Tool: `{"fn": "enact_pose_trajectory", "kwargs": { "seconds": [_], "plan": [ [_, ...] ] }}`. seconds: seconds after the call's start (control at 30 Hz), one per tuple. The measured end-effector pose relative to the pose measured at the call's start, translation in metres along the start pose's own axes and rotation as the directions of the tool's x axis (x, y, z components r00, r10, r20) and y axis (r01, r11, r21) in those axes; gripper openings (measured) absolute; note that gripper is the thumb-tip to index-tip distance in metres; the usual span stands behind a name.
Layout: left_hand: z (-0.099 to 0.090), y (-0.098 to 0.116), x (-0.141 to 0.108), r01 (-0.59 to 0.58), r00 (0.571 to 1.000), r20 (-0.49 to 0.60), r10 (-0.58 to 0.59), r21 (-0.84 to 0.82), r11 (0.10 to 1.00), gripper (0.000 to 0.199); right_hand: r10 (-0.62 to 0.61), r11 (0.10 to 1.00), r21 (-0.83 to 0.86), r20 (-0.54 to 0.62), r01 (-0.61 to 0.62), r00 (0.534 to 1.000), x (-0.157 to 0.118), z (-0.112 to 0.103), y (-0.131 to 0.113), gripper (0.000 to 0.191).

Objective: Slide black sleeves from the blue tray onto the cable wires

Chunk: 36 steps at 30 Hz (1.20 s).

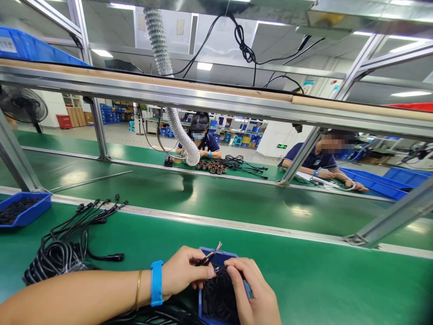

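Note:
My left hand (181, 273), a blue band at its wrist, is closed around the ends of several black cables (205, 259). Thin coloured wires (218, 248) stick out of the cable ends past my thumb and fingers. Just to the right, the fingertips of my right hand (253, 289) are pinched together close to the wire ends; what is between them is too small to make out. Below both hands stands a blue bin (200, 304) filled with small black pieces (218, 298). More black cables (158, 313) lie under my left forearm.
A coiled bundle of black cables (61, 259) lies at left, near another blue bin (37, 216) of black pieces. A metal frame post (392, 212) rises at right. Beyond the green conveyor (216, 198), two people (211, 143) work at the far side, beside a flexible duct (177, 124).

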<state>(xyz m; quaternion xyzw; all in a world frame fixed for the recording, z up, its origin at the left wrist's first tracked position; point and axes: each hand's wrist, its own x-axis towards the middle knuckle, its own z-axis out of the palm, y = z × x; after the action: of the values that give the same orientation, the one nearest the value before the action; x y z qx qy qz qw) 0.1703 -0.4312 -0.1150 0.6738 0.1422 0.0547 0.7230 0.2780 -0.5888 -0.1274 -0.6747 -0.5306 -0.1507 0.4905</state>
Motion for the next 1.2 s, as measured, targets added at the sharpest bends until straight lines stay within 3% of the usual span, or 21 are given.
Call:
{"fn": "enact_pose_trajectory", "kwargs": {
  "seconds": [0.3,0.57,0.73,0.93,1.2],
  "plan": [
    [0.0,0.001,-0.001,0.001,1.0,-0.016,-0.001,-0.01,1.0,0.04,-0.131,0.986,-0.102,0.038,0.134,0.991,-0.001,0.002,0.003,0.017],
    [0.0,-0.002,0.0,-0.01,0.998,-0.06,0.007,-0.047,0.999,0.031,-0.096,0.995,0.0,0.079,0.097,0.992,-0.001,0.004,-0.004,0.018],
    [0.002,0.0,-0.001,-0.023,0.999,-0.036,0.022,-0.031,0.999,0.027,-0.03,0.998,-0.047,-0.002,0.029,1.0,0.001,-0.002,0.005,0.016],
    [0.002,0.003,-0.003,-0.027,1.0,-0.002,0.027,0.007,1.0,0.025,-0.171,0.972,-0.146,0.084,0.182,0.982,0.003,-0.002,0.005,0.02],
    [0.0,0.003,-0.004,-0.021,1.0,0.018,0.02,0.038,0.999,0.025,-0.25,0.949,-0.165,0.129,0.27,0.959,0.006,-0.006,0.009,0.021]
  ]
}}
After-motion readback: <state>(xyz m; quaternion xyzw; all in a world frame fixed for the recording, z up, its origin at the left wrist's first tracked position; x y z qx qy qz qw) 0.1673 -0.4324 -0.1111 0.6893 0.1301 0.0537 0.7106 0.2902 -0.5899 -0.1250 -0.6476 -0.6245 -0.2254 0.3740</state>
